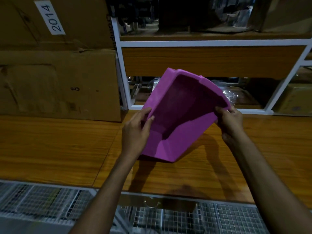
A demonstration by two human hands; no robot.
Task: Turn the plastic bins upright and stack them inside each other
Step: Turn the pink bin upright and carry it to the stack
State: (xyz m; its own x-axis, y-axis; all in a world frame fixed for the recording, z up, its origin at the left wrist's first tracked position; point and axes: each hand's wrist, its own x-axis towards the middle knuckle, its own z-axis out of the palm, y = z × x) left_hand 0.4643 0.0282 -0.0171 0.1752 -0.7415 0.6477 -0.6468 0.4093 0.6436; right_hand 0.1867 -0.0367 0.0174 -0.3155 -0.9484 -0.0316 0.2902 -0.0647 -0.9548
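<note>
Both hands (183, 125) grip purple bin (182, 105) rim edges

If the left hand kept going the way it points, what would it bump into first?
The left hand already grips the purple bin, so it meets that first. Beyond it, probably the white shelf frame, though depth is unclear.

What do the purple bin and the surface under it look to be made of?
Purple bin: moulded plastic by its look, matte, one even colour, rounded rim and smooth walls. Shelf surface: wood-grain finish with a slight sheen, likely laminate board; solid wood cannot be ruled out.
</note>
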